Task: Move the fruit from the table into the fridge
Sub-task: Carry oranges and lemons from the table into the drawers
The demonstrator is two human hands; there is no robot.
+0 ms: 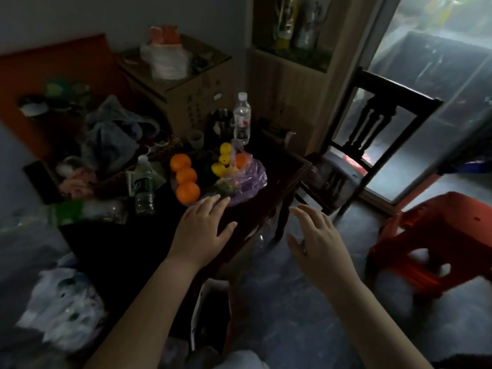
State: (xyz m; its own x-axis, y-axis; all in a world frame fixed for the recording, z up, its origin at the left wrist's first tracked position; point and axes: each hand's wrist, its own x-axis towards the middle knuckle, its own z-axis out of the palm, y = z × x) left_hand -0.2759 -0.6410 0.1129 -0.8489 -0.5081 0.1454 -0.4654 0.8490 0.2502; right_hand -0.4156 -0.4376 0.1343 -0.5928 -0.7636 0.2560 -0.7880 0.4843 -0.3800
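Three oranges (184, 178) lie in a row on a dark wooden table (277, 187). To their right, several yellow fruits (223, 159) and another orange (241, 160) rest on a purple plastic bag (253, 177). My left hand (203, 227) reaches over the table, fingers spread, its fingertips just short of the nearest orange and the bag. Right of the table corner, my right hand (316, 235) hovers over the floor, open and empty. No fridge is in view.
A water bottle (241, 119) and a cup (196, 139) stand behind the fruit. Bottles (145, 186), bags and clutter fill the table's left side. A dark chair (372, 134) and a red plastic stool (436, 235) stand to the right. A cardboard box (186, 83) sits behind.
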